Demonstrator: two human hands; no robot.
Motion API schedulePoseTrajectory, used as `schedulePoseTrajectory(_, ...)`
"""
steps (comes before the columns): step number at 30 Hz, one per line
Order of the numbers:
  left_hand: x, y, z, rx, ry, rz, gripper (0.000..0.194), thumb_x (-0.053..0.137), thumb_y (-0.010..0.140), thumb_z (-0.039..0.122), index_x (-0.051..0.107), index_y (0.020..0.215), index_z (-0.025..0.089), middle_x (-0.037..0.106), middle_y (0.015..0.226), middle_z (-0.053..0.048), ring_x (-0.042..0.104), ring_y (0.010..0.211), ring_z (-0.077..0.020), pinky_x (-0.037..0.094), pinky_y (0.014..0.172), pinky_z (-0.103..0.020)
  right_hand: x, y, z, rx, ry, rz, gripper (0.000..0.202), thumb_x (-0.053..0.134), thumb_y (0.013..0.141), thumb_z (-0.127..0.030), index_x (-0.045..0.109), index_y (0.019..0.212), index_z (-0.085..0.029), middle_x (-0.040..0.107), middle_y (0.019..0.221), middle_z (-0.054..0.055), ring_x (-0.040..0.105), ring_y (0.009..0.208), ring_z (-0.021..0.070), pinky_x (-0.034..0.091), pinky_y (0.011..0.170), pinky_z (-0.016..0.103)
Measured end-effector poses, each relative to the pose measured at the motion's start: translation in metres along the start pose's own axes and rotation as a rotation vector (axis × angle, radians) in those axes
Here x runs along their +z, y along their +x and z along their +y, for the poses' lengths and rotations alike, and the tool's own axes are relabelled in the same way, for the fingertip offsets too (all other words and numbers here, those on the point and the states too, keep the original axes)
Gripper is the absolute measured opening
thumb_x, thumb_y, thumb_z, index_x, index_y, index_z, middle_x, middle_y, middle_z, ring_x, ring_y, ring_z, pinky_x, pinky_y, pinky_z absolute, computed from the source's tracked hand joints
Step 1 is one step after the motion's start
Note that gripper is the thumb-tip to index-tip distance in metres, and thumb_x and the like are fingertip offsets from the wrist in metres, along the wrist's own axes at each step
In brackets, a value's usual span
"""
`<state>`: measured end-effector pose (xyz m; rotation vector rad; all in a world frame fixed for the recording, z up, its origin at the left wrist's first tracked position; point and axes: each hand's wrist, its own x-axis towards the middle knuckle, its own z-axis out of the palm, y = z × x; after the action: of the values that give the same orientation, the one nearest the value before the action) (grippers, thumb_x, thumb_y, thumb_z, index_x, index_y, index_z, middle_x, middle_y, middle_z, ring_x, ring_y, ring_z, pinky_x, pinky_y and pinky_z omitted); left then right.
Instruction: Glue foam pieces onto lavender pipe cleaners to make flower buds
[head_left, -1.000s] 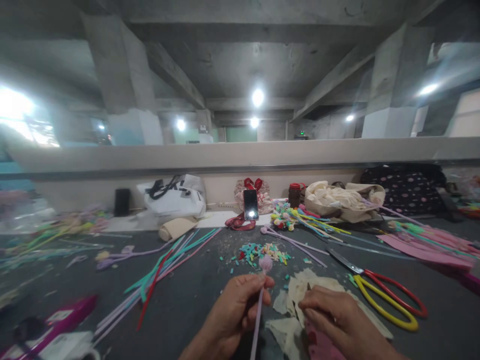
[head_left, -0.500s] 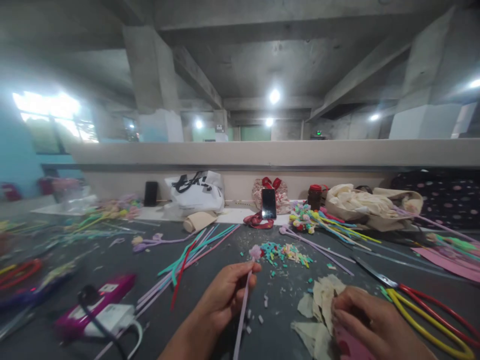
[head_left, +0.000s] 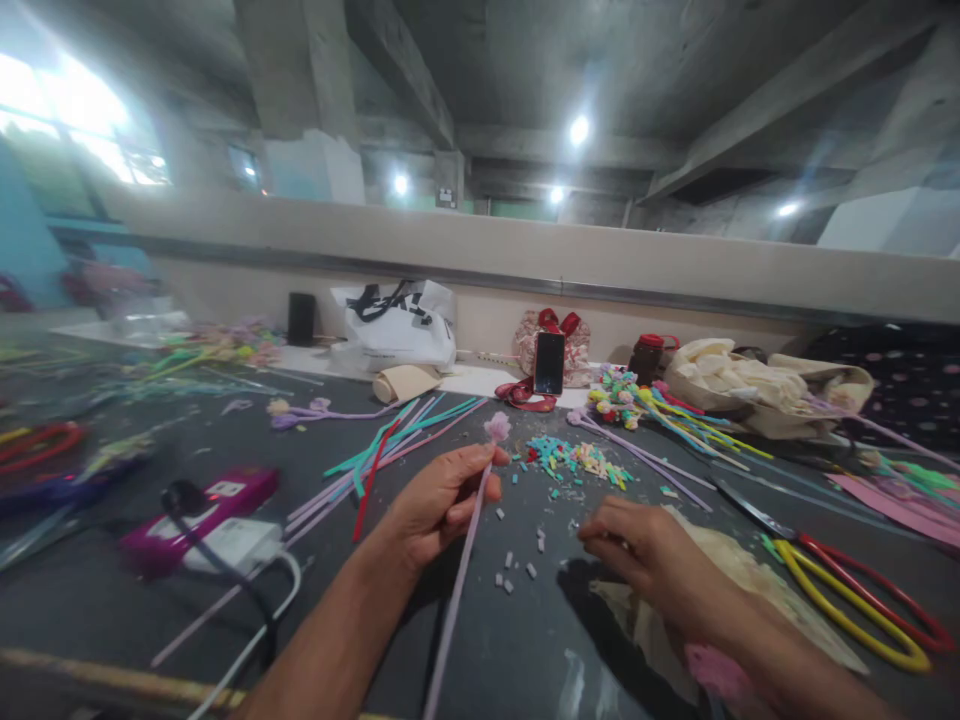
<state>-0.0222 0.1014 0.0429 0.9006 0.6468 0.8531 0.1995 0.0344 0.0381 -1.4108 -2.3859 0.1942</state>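
My left hand (head_left: 450,495) pinches a lavender pipe-cleaner stem (head_left: 466,560) just under a small pinkish-purple flower (head_left: 496,428) at its top. The long stem slants down towards the front edge. My right hand (head_left: 637,545) hovers over the dark table with its fingers curled together, and whatever they may hold is hidden. Beneath that forearm lies a crumpled beige cloth or paper (head_left: 739,565), with a pink object (head_left: 716,672) partly covered by the wrist. Small lavender cut pieces (head_left: 531,571) lie between the two hands.
Small coloured bits (head_left: 592,462) are heaped beyond my hands. Large scissors (head_left: 847,600) with red and yellow handles lie right. Loose pipe cleaners (head_left: 390,450) and a magenta power strip (head_left: 202,515) with cables are left. A phone (head_left: 549,363) stands at the back.
My right hand has come away from the pink object and moved left and up, towards the small pieces. The left hand still holds the flower stem. The view has tipped downwards.
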Motion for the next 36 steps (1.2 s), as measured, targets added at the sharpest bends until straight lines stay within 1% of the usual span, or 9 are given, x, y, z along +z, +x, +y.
schedulePoseTrajectory(5, 0.004, 0.001, -0.010, -0.008, 0.056, -0.059, 0.016, 0.051, 0.073, 0.026, 0.059, 0.078, 0.012, 0.051, 0.048, 0.006, 0.025, 0.026, 0.0028, 0.013, 0.027, -0.009, 0.020, 0.028, -0.006, -0.104, -0.128, -0.116, 0.021, 0.047, 0.077, -0.010, 0.059, 0.090, -0.021, 0.060, 0.084, 0.002, 0.057, 0.072, 0.0134, 0.038, 0.060, 0.020)
schedulePoseTrajectory(10, 0.008, 0.002, -0.018, -0.020, 0.052, -0.104, 0.016, 0.049, 0.074, 0.024, 0.059, 0.079, 0.012, 0.050, 0.049, 0.005, 0.025, 0.027, 0.0029, 0.013, 0.028, -0.009, 0.033, 0.034, -0.009, -0.144, -0.200, -0.171, 0.020, 0.042, 0.076, -0.009, 0.060, 0.076, -0.017, 0.059, 0.076, 0.005, 0.054, 0.065, 0.0161, 0.032, 0.055, 0.024)
schedulePoseTrajectory(14, 0.007, 0.001, -0.018, -0.014, 0.042, -0.109, 0.016, 0.048, 0.075, 0.024, 0.058, 0.080, 0.012, 0.052, 0.050, 0.005, 0.027, 0.028, 0.0029, 0.014, 0.028, -0.009, 0.031, 0.034, -0.009, -0.106, -0.133, -0.147, 0.015, 0.043, 0.072, -0.009, 0.057, 0.074, -0.015, 0.057, 0.074, 0.005, 0.051, 0.063, 0.0154, 0.032, 0.055, 0.025)
schedulePoseTrajectory(18, 0.007, 0.001, -0.018, -0.028, 0.039, -0.105, 0.016, 0.049, 0.075, 0.024, 0.058, 0.078, 0.012, 0.052, 0.049, 0.005, 0.028, 0.028, 0.0026, 0.015, 0.027, -0.009, 0.022, 0.032, -0.008, 0.026, 0.061, -0.039, 0.016, 0.042, 0.066, -0.005, 0.052, 0.072, -0.016, 0.052, 0.066, 0.000, 0.047, 0.059, 0.0125, 0.033, 0.054, 0.023)
schedulePoseTrajectory(21, 0.008, 0.003, -0.021, -0.051, 0.039, -0.109, 0.016, 0.050, 0.074, 0.025, 0.058, 0.075, 0.011, 0.053, 0.049, 0.004, 0.030, 0.028, 0.0020, 0.017, 0.026, -0.009, 0.016, 0.027, -0.008, 0.123, 0.281, 0.011, 0.014, 0.041, 0.068, -0.007, 0.050, 0.070, -0.017, 0.045, 0.056, -0.005, 0.042, 0.052, 0.0098, 0.032, 0.049, 0.020)
schedulePoseTrajectory(23, 0.010, 0.004, -0.024, -0.071, 0.041, -0.115, 0.016, 0.051, 0.074, 0.025, 0.058, 0.073, 0.011, 0.054, 0.048, 0.004, 0.031, 0.027, 0.0016, 0.018, 0.026, -0.009, 0.013, 0.023, -0.009, 0.177, 0.445, 0.007, 0.010, 0.042, 0.071, -0.012, 0.051, 0.071, -0.017, 0.044, 0.053, -0.006, 0.041, 0.047, 0.0084, 0.032, 0.045, 0.019)
schedulePoseTrajectory(26, 0.013, 0.005, -0.029, -0.107, 0.049, -0.123, 0.015, 0.052, 0.073, 0.025, 0.058, 0.073, 0.011, 0.055, 0.048, 0.003, 0.033, 0.027, 0.0011, 0.022, 0.025, -0.009, 0.011, 0.018, -0.009, 0.239, 0.674, 0.000, 0.009, 0.048, 0.071, -0.017, 0.056, 0.073, -0.015, 0.049, 0.054, -0.005, 0.043, 0.046, 0.0076, 0.034, 0.043, 0.018)
schedulePoseTrajectory(30, 0.017, 0.005, -0.035, -0.148, 0.072, -0.141, 0.015, 0.053, 0.073, 0.025, 0.057, 0.073, 0.011, 0.057, 0.050, 0.003, 0.037, 0.027, 0.0002, 0.025, 0.025, -0.009, 0.012, 0.014, -0.009, 0.303, 0.894, 0.085, 0.010, 0.056, 0.068, -0.021, 0.059, 0.076, -0.016, 0.055, 0.060, -0.003, 0.048, 0.052, 0.0082, 0.039, 0.049, 0.019)
schedulePoseTrajectory(36, 0.021, 0.005, -0.041, -0.140, 0.117, -0.159, 0.018, 0.056, 0.072, 0.026, 0.054, 0.064, 0.011, 0.058, 0.049, 0.002, 0.038, 0.026, -0.0001, 0.027, 0.025, -0.009, 0.018, 0.016, -0.015, 0.362, 1.038, 0.221, 0.016, 0.064, 0.063, -0.024, 0.060, 0.076, -0.016, 0.057, 0.059, -0.004, 0.050, 0.051, 0.0083, 0.039, 0.048, 0.020)
